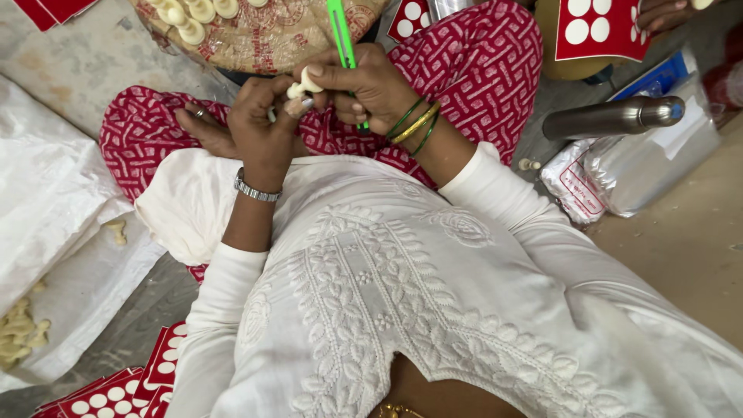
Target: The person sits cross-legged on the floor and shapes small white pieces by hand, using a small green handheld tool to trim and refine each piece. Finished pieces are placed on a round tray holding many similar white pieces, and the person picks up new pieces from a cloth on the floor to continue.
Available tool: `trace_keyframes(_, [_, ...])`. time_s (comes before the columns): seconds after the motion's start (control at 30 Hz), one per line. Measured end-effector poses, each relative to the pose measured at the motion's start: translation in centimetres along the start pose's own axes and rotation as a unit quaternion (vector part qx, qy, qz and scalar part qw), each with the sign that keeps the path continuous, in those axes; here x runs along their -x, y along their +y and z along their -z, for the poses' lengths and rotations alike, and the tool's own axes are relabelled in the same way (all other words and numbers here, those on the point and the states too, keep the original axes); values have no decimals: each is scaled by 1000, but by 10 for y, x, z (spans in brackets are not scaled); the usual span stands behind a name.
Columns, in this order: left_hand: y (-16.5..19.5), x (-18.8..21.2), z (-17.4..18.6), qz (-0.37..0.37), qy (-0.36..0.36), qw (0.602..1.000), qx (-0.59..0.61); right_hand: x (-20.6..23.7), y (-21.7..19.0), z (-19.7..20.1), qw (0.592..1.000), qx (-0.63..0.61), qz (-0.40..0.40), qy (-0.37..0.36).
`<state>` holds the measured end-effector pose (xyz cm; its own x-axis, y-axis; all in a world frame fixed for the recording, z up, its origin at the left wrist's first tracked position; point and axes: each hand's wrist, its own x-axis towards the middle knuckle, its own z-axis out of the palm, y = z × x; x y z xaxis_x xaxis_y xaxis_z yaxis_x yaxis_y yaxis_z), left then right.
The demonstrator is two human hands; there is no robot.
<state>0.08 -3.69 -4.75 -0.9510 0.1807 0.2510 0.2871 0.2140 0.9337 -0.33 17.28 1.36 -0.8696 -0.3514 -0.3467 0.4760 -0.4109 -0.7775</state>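
Head view: left hand point(259, 124) pinches small cream plastic piece point(296, 90) over lap; right hand point(364, 81) grips green utility knife point(340, 39) against it. Around: round tray point(271, 42) of cream pieces, steel flask point(611, 116), red dotted cards point(600, 27), white sacking point(46, 193).

A grey concrete floor point(681, 255) is carrying everything. Left of the hands, white sacks point(46, 201) are lying spread out with cream pieces point(19, 333) on them. Red dotted cards point(116, 395) are sitting below those. Right of the hands, a steel bottle point(611, 118) is resting on plastic packets point(635, 166).
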Motion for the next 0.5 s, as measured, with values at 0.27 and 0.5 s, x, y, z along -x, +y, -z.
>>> trace_keyframes(0.27, [-4, -4, 15, 44, -181, 974, 126, 1, -16, 13, 994, 63, -17, -91])
trace_keyframes(0.5, [-11, 0, 7, 133, -161, 960, 185, -6, 5, 21, 987, 137, 77, -33])
